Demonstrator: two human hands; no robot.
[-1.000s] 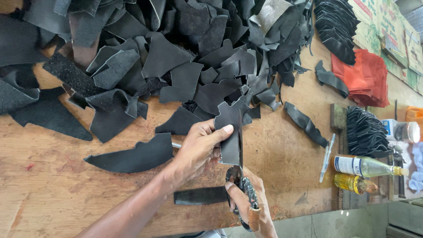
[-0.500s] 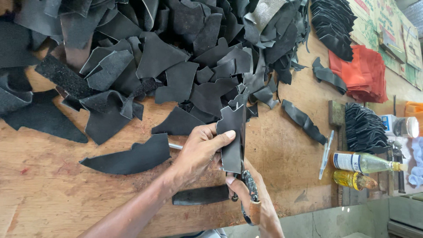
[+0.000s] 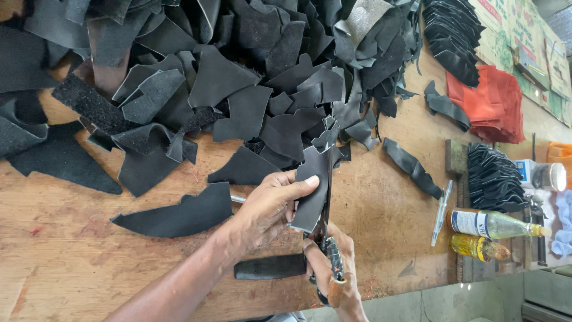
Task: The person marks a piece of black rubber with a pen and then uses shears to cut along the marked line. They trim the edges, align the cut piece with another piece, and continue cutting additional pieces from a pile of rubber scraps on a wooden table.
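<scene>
Low in the middle of the frame the left hand (image 3: 268,206) pinches a black leather piece (image 3: 313,188), thumb laid flat across its face and fingers curled behind it, holding it upright off the bench (image 3: 71,262). Just below and right of it, the right hand (image 3: 330,268) is closed around the handles of the scissors (image 3: 326,238), whose blades run up along the piece's right edge; I cannot tell how far the blades are parted.

The closeness worries me. The left thumb sits near the blade line, and if the leather buckles or the hand creeps along the edge, the blades could catch skin. The piece is floppy and held by one side only, so it may twist as the scissors bite, and the cut would wander off the edge. Thick hide could also jam the blades and make the right hand jerk.

The big heap of black scraps (image 3: 238,77) fills the upper half of the frame, its edge touching the top of the held piece; a loose scrap snagging there could drag the work sideways. A dark handle-like tool (image 3: 271,267) lies on the bench right beside the right hand, under the wrist's path, and could be knocked toward the edge at the bottom. The bottles (image 3: 488,225) at the right stand well apart.
</scene>
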